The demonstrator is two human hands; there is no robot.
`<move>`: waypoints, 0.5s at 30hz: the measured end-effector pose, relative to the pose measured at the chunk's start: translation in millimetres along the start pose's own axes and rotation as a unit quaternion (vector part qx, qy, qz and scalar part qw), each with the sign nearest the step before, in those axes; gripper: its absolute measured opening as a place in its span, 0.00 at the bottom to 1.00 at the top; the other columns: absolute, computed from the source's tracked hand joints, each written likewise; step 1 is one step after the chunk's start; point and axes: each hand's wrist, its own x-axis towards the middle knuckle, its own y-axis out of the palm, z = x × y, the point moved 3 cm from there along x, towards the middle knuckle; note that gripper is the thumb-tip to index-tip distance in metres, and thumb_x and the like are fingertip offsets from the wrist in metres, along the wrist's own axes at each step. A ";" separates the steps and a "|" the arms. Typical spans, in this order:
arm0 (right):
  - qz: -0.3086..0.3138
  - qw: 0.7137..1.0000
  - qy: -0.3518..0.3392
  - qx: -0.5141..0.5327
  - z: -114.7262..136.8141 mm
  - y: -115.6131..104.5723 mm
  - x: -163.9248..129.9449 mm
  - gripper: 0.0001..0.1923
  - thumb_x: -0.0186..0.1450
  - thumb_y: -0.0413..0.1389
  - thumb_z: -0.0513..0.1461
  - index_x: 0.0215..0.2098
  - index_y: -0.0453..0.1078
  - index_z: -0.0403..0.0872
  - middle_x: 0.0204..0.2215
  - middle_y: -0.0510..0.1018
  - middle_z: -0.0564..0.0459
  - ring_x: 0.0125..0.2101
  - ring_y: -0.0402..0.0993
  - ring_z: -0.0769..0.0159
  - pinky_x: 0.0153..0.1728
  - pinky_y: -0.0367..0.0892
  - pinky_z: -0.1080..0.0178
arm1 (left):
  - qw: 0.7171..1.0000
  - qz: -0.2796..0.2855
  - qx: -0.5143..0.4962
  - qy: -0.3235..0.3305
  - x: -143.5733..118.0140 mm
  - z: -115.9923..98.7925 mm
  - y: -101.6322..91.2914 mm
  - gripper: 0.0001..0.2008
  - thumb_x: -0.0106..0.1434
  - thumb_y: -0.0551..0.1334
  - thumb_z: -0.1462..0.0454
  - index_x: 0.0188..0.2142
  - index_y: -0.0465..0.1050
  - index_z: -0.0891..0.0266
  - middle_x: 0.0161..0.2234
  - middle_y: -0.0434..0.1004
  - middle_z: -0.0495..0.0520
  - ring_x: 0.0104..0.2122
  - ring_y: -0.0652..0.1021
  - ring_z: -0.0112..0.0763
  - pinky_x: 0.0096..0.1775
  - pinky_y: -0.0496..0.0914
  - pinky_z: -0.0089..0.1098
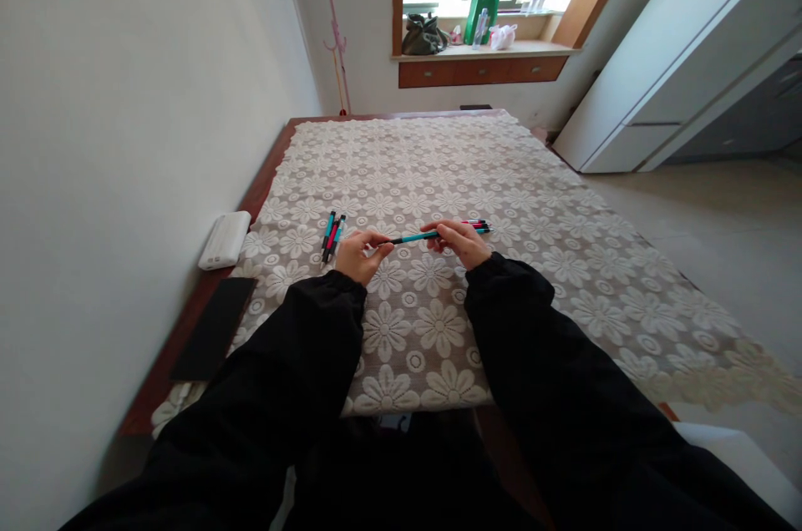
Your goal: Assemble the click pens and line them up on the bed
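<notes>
A slim blue pen [413,237] with dark ends lies level between my two hands, over the flowered tablecloth. My left hand [362,255] pinches its left end between thumb and fingers. At the other end, my right hand [460,243] has its fingers closed around the pen, hiding that tip. Left of my left hand lies a small group of pens [332,237], blue and pink with black parts, pointing away from me. Just past my right hand, more pens [479,226] in pink, blue and black lie sideways, partly covered by the hand.
The lace tablecloth [401,155] covers a dark wooden table. Along its left edge sit a white box-shaped device [225,240] and a flat black item [214,329]. On the far windowsill are a green bag [482,12] and a dark bag [424,36]. A white fridge [664,63] stands at right.
</notes>
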 end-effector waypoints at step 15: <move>0.031 0.881 -0.019 -0.472 -8.3 -55.1 -1.4 0.10 0.63 0.58 0.38 0.43 0.77 0.51 0.35 0.81 0.52 0.35 0.75 0.60 0.36 0.64 0.62 | 0.985 0.049 0.159 0.054 5.8 -2.4 -7.5 0.11 0.66 0.61 0.57 0.43 0.80 0.57 0.39 0.83 0.54 0.44 0.77 0.42 0.50 0.68 0.42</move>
